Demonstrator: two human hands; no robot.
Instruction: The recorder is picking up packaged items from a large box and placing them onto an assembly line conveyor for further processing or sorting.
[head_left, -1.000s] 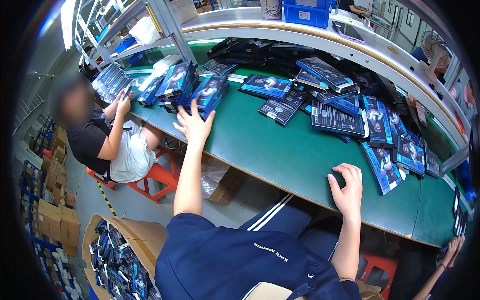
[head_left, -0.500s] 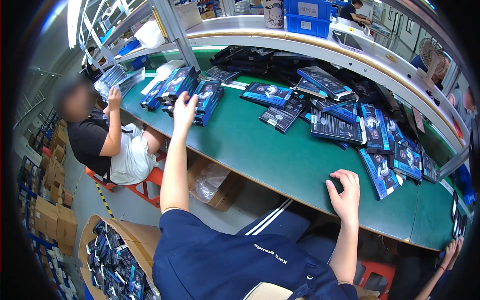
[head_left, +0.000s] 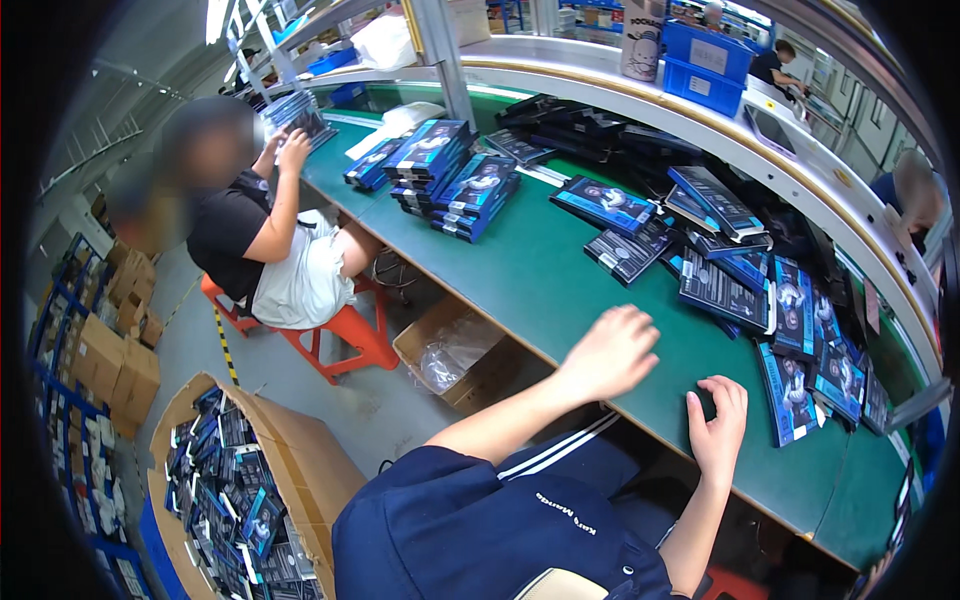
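Observation:
My left hand [head_left: 612,352] hovers over the near part of the green table [head_left: 480,275], its fingers loosely apart and slightly blurred, holding nothing. Close to the table's front edge, my right hand [head_left: 718,430] is open too, with its thumb and fingers spread. Farther left stand two neat stacks of flat black-and-blue boxes, one stack [head_left: 432,158] partly behind the other stack [head_left: 478,195]. Ahead of my hands lie loose boxes of the same kind: a flat box [head_left: 605,203], a dark-sided box [head_left: 628,250] and a heap [head_left: 725,290] reaching to the right. Another box [head_left: 788,395] lies nearest my right hand.
A person [head_left: 245,220] sits on an orange stool [head_left: 345,345] at the left, handling boxes. Beside me on the floor stands a large carton [head_left: 300,440] full of similar boxes. An open carton [head_left: 490,375] is under the table. A shelf [head_left: 600,70] carrying blue bins [head_left: 705,68] runs behind.
My left hand has left the box stacks and moved right, toward my right hand. My right hand has stayed near the front edge. The whole view has shifted.

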